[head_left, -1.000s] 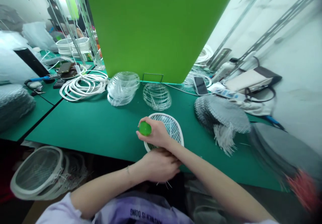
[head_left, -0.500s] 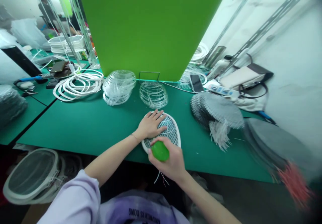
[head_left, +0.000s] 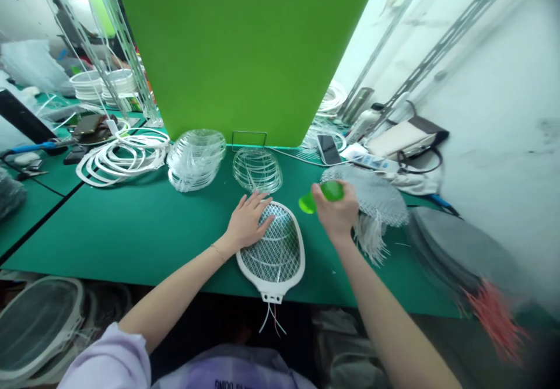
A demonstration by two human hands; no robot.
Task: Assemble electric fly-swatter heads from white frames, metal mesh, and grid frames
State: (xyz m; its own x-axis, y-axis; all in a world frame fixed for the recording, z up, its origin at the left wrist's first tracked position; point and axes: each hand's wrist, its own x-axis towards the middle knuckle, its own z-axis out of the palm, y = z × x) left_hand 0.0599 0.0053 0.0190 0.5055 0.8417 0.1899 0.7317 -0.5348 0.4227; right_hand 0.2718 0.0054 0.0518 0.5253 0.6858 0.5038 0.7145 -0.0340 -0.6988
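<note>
Left hand [head_left: 247, 223] on white-rimmed mesh oval [head_left: 276, 250], right hand [head_left: 336, 215] around green tool [head_left: 322, 193]

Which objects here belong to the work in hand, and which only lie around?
In use: white oval mesh racket head, left hand on it; green rounded tool in right hand.
Lying about: clear plastic frame stack; white ring coils; black phone.

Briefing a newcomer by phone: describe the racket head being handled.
Find the big green board standing on the green table. Before it, at the near edge, lies a white-framed mesh racket head under the left hand. It alone lies single, wires dangling from its neck.
</note>
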